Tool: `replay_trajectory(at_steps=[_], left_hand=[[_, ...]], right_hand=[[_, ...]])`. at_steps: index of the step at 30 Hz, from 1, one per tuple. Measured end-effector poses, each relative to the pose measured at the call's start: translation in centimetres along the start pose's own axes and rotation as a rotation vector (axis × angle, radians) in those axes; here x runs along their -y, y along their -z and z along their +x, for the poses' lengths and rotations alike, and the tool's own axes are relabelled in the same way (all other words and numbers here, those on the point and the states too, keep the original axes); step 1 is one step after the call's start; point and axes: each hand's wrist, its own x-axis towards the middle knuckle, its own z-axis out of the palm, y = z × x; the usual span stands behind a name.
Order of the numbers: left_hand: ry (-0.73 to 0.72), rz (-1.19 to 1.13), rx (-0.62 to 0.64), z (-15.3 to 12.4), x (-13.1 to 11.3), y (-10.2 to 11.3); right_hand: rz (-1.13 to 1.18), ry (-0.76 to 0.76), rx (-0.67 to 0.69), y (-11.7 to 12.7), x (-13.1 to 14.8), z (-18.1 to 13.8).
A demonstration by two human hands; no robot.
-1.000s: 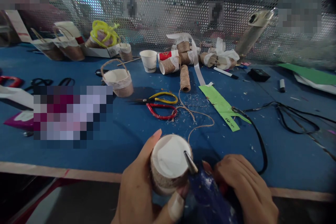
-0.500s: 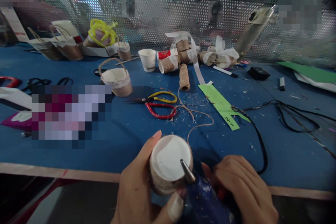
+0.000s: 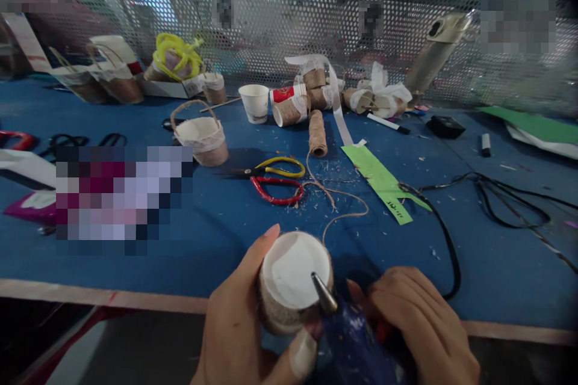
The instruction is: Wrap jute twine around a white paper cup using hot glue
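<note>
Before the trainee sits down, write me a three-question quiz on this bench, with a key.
1. True or false: the bare left hand holds the white round cup wrapped in brown twine.

2. The bare right hand holds:
A) the white marker with a black cap
B) the blue tool with a tapered metal nozzle
C) the green paper strip

3. On which side of the brown twine spool do the black-bladed scissors with yellow and red handles lie, as pictured?

Key: 1 true; 2 B; 3 left.

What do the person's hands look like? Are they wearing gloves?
No gloves: both hands are bare. The left hand has a pale band, maybe tape or a bandage, around one digit. The right hand shows no rings. No sleeves are visible.
</note>
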Motion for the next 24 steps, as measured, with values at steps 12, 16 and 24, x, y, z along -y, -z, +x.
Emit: replay_trajectory(at_steps=[12, 16, 24], left_hand=[[-0.045, 0.040, 0.103, 0.3, 0.3, 1.0], [0.004, 0.014, 0.048, 0.2, 0.2, 0.9], [-0.016, 0.003, 0.072, 0.3, 0.1, 0.8]], right_hand=[[0.010, -0.024, -0.030, 0.1, 0.2, 0.1], [0.000, 0.010, -0.017, 0.1, 0.0, 0.3], [0.004, -0.021, -0.062, 0.0, 0.2, 0.4]])
